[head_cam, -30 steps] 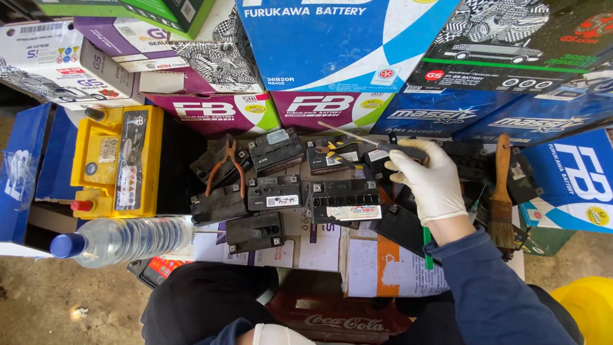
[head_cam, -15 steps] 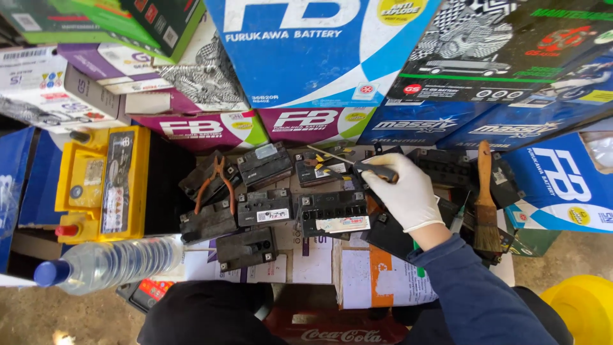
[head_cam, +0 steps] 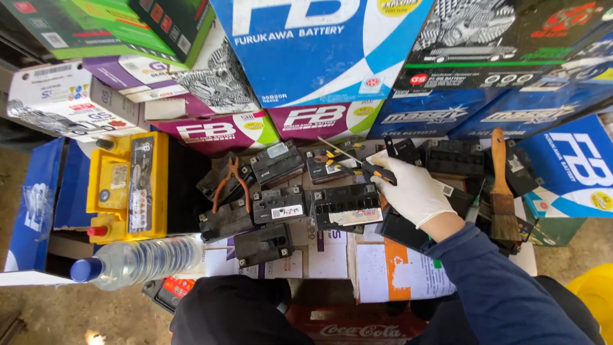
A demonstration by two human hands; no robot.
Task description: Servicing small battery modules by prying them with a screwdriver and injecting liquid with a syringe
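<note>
My right hand (head_cam: 415, 191), in a white glove, grips a screwdriver (head_cam: 367, 169) with a black and yellow handle. Its thin shaft points up and left over a small black battery (head_cam: 325, 163). Several more small black batteries lie in a cluster on the cardboard, such as the labelled battery (head_cam: 345, 207) just left of my hand and the battery beside it (head_cam: 278, 204). Orange-handled pliers (head_cam: 233, 185) rest on the left batteries. My left hand is out of view.
Stacked battery boxes (head_cam: 306, 57) wall in the back. A large yellow battery (head_cam: 128, 185) stands at the left, with a water bottle (head_cam: 140, 259) lying below it. A wooden brush (head_cam: 501, 191) lies right of my hand. A yellow bucket (head_cam: 597, 300) sits at the bottom right.
My right hand has shifted slightly left and down with the screwdriver, staying over the batteries. A gloved hand at the bottom edge one second ago is gone from view.
</note>
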